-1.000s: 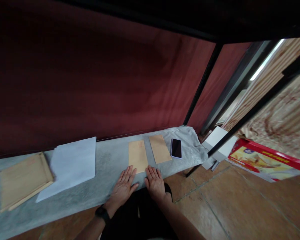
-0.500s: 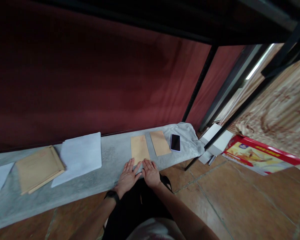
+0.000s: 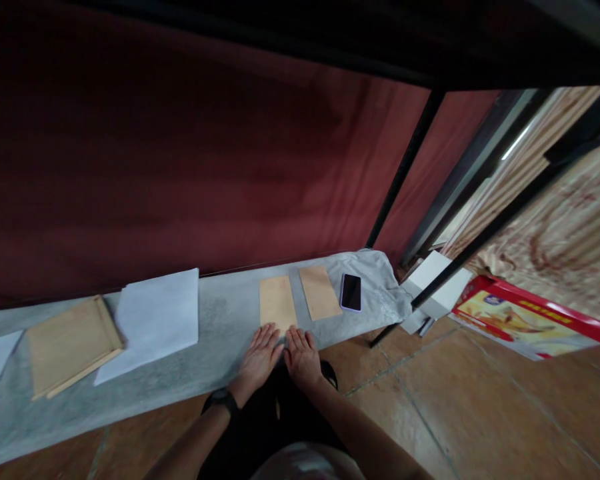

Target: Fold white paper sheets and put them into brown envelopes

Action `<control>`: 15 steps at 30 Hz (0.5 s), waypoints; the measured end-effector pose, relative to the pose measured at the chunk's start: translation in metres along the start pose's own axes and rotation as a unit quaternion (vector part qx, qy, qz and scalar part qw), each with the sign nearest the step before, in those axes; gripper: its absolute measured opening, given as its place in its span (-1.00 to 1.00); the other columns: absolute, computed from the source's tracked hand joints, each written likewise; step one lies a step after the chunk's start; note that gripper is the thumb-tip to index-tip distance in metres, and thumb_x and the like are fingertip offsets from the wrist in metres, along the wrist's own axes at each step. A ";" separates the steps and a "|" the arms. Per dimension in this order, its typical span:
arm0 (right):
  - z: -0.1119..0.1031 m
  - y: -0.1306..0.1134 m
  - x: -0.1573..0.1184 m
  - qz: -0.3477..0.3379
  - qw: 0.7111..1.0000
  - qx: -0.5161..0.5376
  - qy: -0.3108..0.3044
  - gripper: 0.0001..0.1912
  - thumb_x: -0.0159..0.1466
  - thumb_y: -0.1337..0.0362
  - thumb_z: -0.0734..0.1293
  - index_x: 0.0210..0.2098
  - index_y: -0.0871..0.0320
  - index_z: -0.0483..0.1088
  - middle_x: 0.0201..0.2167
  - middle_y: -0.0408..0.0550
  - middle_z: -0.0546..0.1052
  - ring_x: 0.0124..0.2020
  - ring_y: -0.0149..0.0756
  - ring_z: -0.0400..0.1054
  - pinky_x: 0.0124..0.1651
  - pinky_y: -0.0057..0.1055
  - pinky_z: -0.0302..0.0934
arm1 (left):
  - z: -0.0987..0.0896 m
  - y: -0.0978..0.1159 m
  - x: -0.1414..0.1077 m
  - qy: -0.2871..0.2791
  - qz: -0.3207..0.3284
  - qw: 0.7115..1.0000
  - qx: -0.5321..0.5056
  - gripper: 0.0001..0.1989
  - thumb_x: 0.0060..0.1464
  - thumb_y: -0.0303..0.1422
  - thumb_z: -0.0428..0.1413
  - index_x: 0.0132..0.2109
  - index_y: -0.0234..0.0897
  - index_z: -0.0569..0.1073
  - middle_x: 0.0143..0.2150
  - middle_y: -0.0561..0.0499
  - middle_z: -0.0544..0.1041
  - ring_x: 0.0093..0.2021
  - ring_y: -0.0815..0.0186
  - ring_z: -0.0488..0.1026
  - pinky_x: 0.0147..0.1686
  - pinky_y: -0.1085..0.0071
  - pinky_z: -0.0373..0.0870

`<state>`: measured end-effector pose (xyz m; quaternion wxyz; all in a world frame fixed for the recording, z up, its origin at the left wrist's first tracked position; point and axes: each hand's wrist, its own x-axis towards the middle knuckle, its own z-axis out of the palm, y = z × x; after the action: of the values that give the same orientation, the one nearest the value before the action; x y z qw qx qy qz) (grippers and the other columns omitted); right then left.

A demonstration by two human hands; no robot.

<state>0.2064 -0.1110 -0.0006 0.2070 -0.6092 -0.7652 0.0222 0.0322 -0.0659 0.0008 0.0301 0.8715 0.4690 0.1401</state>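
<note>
Envelope (image 3: 277, 303) | left hand (image 3: 260, 359) and right hand (image 3: 303, 359) palm-down, fingers extended, gripping nothing, at its near end | lies on bench (image 3: 227, 313), beside second envelope (image 3: 321, 293) | probably light, thin, easily creased; best held by side edges

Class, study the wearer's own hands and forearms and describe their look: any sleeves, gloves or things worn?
The left hand and right hand are bare, without gloves. No sleeves cover the visible forearms. A black watch or band circles the left wrist.
</note>
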 end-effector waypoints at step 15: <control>-0.009 -0.004 0.003 0.015 0.999 0.020 -0.033 -0.44 0.49 0.11 0.14 0.41 0.18 0.13 0.37 0.07 0.28 0.36 -0.07 0.18 0.42 -0.02 -0.02 | 0.020 -0.005 0.138 -0.101 -0.071 0.992 0.005 -0.35 0.36 -0.13 -0.29 0.48 -0.32 0.02 0.50 -0.21 0.06 0.52 0.12 -0.13 0.43 -0.07 -0.26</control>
<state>0.2057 -0.1107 0.0095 0.1935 -0.6151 -0.7619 0.0602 0.1056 0.0524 0.0105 0.0829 0.8459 0.5249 0.0464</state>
